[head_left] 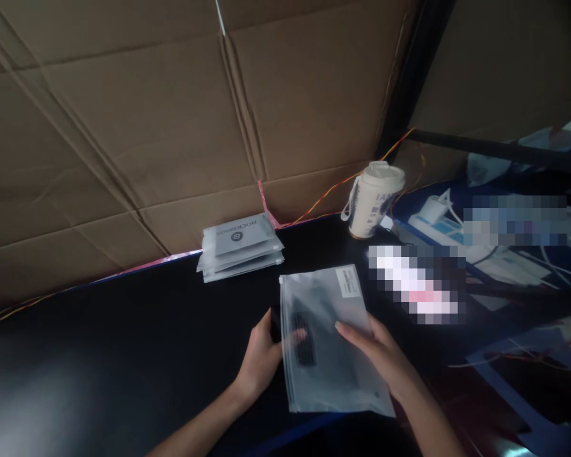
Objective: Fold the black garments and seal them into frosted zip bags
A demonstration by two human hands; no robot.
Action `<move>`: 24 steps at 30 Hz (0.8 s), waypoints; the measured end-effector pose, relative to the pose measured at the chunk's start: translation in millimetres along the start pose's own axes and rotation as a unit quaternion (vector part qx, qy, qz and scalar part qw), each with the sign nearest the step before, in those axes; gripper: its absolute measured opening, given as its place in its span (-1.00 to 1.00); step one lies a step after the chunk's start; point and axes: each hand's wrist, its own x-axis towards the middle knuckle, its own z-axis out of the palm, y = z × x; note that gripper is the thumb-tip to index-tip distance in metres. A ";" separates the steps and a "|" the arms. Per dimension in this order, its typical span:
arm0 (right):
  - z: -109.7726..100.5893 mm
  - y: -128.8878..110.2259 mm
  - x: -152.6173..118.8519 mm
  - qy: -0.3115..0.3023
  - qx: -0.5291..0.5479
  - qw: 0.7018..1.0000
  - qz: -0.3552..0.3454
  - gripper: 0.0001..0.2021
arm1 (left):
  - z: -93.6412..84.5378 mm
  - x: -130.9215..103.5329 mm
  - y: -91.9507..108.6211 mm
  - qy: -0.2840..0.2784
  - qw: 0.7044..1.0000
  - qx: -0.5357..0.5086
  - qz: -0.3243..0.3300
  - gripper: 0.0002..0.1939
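Observation:
A frosted plastic zip bag with a white barcode label near its top is upright in front of me. My right hand grips its right edge, thumb lying across the front. My left hand is at the zip side on the left; its thumb shows dimly through the plastic, and its other fingers are hidden. Beside that hand a black thing sticks out, too dark to name. A dark shape and a block of black print show through the bag.
Several similar flat bags, the top one marked ROCKBROS, lie stacked at the back of the black table. Right of them stands a lidded white cup. Cardboard walls the back. A power strip and cables lie at right.

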 end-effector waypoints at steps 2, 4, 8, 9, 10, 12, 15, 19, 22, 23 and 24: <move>-0.7 0.1 0.1 -0.005 -0.007 1.000 -0.003 -0.57 | 1.1 -0.8 0.7 0.004 1.000 0.011 0.005 -0.60; -1.1 -0.1 0.0 -0.008 -0.014 1.000 -0.008 -0.57 | 1.7 -1.2 1.2 0.006 1.000 0.018 0.008 -0.59; -1.3 -1.1 -0.9 0.002 -0.025 1.000 -0.007 -0.57 | 1.3 -0.8 1.5 0.001 1.000 0.023 0.014 -0.60; -1.2 -1.6 -1.2 0.004 -0.027 1.000 -0.004 -0.57 | 1.1 -0.8 1.6 -0.002 1.000 0.024 0.016 -0.61; -1.1 -2.1 -1.5 0.007 -0.027 1.000 -0.001 -0.58 | 0.9 -0.9 1.6 -0.004 1.000 0.024 0.020 -0.62; -0.8 -3.1 -1.9 0.012 -0.026 1.000 0.003 -0.59 | 0.7 -1.6 1.8 -0.008 0.999 0.022 0.024 -0.63; -0.6 -3.6 -1.9 0.011 -0.024 1.000 0.012 -0.59 | 0.9 -2.8 2.1 -0.010 1.000 0.019 0.019 -0.63; -1.7 -2.4 -1.0 0.013 -0.028 0.999 0.017 -0.57 | 1.5 -2.9 2.5 -0.004 1.000 0.021 0.007 -0.62; -2.0 -2.2 -1.0 0.009 -0.031 0.999 0.020 -0.57 | 1.7 -2.6 2.4 -0.005 1.000 0.024 0.009 -0.62; -1.8 -2.4 -1.2 0.006 -0.031 0.999 0.018 -0.57 | 1.7 -2.7 2.3 -0.002 1.000 0.027 0.011 -0.62; -1.4 -2.6 -1.5 0.006 -0.031 0.999 0.015 -0.58 | 1.7 -2.8 2.1 0.001 0.999 0.031 0.014 -0.62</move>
